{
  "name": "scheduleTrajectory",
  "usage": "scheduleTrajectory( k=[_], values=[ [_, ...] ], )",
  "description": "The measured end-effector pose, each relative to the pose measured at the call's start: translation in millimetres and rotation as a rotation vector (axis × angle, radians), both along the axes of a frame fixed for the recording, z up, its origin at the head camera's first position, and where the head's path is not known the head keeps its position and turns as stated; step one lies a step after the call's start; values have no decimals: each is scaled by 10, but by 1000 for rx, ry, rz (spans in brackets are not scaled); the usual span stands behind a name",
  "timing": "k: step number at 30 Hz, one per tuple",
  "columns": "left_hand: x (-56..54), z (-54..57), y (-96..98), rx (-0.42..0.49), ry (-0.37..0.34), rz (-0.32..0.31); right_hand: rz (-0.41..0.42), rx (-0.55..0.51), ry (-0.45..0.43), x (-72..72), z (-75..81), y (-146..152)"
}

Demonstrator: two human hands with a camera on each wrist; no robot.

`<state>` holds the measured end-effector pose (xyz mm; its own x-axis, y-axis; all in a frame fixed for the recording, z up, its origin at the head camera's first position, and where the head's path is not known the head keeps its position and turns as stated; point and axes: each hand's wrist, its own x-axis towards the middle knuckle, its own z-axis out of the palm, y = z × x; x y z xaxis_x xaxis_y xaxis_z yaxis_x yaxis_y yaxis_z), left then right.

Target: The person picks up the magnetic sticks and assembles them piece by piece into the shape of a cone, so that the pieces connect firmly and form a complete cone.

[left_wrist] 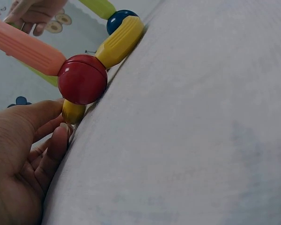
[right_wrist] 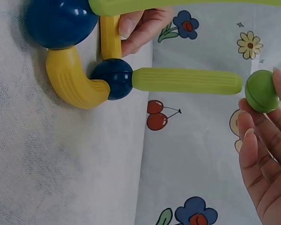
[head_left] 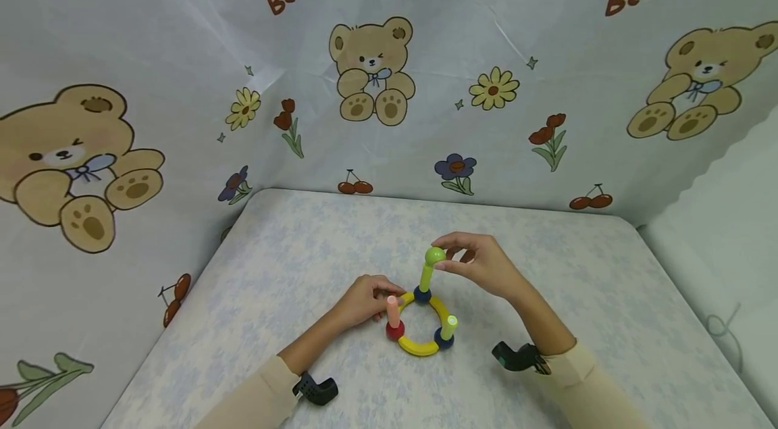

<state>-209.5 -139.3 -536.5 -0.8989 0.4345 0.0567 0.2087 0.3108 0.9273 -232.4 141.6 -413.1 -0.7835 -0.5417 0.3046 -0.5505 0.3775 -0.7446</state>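
Observation:
A ring of yellow curved rods (head_left: 419, 348) lies on the table, joined by a red ball (head_left: 395, 330) and two dark blue balls (right_wrist: 113, 78). A salmon rod (head_left: 393, 311) stands up from the red ball, and light green rods (right_wrist: 187, 80) rise from the blue ones. My right hand (head_left: 480, 263) pinches a green ball (right_wrist: 262, 91) between thumb and fingers, right at the tip of the far green rod. In the right wrist view a thin gap shows between ball and rod. My left hand (head_left: 365, 300) pinches the yellow rod (left_wrist: 74, 111) beside the red ball.
The table (head_left: 304, 240) has a pale blue mottled cover. Behind and to the left hangs a white sheet (head_left: 450, 23) printed with bears, flowers and cherries. Black wrist devices (head_left: 316, 390) sit on both forearms. A thin cord (head_left: 723, 327) hangs at the far right.

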Motion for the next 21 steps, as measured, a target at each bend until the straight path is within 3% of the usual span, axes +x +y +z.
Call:
scheduleTrajectory(
  k=[12,16,21],
  values=[
    [-20,-6,-4,13,-34,-10,18,-5,-19,-5,-47,0],
    [-44,43,-57,-6,-21,-32,27,-2,-48,-15,-66,9],
    [-102,184,-206,-64,54,-60,22,1,-82,-20,-102,25]
  ],
)
